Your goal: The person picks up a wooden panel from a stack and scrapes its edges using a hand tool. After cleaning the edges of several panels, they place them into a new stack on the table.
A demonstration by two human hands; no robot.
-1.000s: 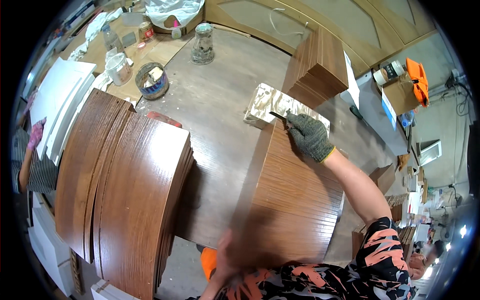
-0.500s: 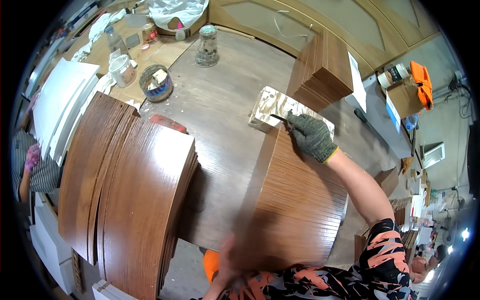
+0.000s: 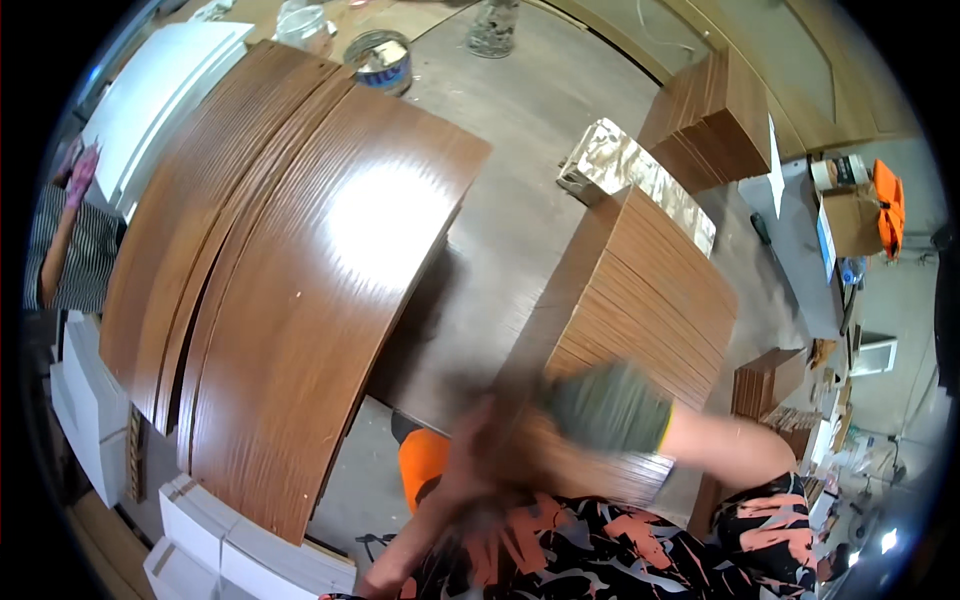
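In front of me, a row of brown wood-grain boards stands packed together on the worktable. Over the near part of that row is my right hand, in a dark grey-green knit glove. It is smeared by motion, so its fingers and anything in them cannot be made out. My left hand, bare and also blurred, is at the near left end of the row, close to my body. At the row's far end lies a block with a white and brown marbled face.
Large brown panels lie stacked at left, with white boxes below them. A tin and a stained jar stand at the back. More brown boards stand far right, near a dark-handled tool. A co-worker's purple-gloved hand touches white panels.
My right hand has come back from the marbled block, where it held a thin dark tool, to the near part of the board row. The whole view has shifted.
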